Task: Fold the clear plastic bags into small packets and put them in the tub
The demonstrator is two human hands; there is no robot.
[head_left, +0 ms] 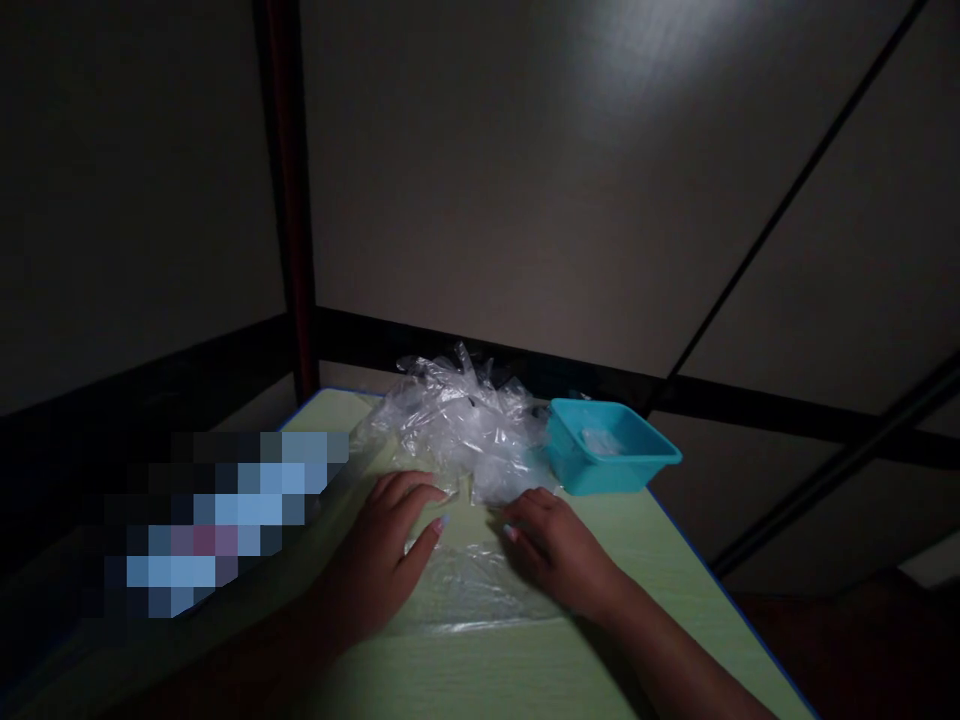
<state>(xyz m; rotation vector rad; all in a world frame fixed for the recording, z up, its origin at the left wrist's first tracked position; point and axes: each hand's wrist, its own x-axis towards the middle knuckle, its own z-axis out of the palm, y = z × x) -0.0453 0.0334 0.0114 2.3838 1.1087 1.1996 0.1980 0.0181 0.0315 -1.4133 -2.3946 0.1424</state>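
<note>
A clear plastic bag [480, 585] lies spread flat on the light green table, between and in front of my hands. My left hand [394, 530] rests at its left side, fingers stretched forward and thumb apart. Opposite it, my right hand [559, 550] is at the bag's right side, its fingers loosely bent and the thumb a little apart from them. I see nothing gripped in either hand, though the right fingertips are dim. Just beyond the fingertips is a crumpled heap of clear plastic bags [472, 425].
A turquoise plastic basket [615, 475] stands at the table's right edge, with a small clear plastic piece [601, 441] inside. The table [675, 610] has a blue edge. Pale panels [480, 200] rise behind it. A pixelated patch covers the left side.
</note>
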